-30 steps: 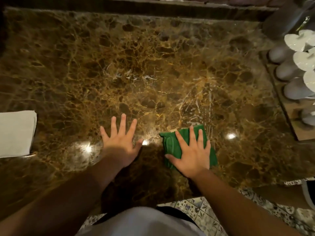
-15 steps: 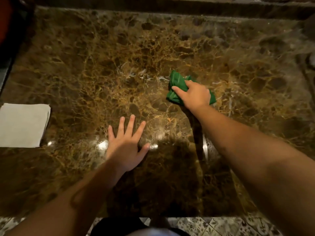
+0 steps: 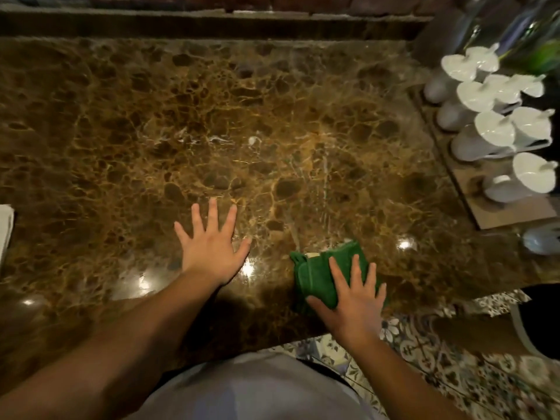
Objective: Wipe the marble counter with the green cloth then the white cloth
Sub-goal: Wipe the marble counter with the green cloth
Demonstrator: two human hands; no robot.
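A folded green cloth (image 3: 315, 274) lies on the brown marble counter (image 3: 272, 131) close to its near edge. My right hand (image 3: 353, 298) presses flat on the cloth, fingers spread over its right half. My left hand (image 3: 212, 248) rests palm down on the bare marble to the left of the cloth, fingers apart, holding nothing. The white cloth (image 3: 5, 228) shows only as a sliver at the left edge of the view, lying on the counter.
A wooden tray (image 3: 503, 207) with several upturned white cups (image 3: 497, 131) and saucers stands at the right end of the counter. A raised ledge (image 3: 212, 24) runs along the back. Patterned floor tiles (image 3: 439, 359) lie below the near edge.
My right hand has dragged the green cloth from the middle of the counter back toward the near edge. My left hand stays planted; the view has shifted right, bringing the cups in.
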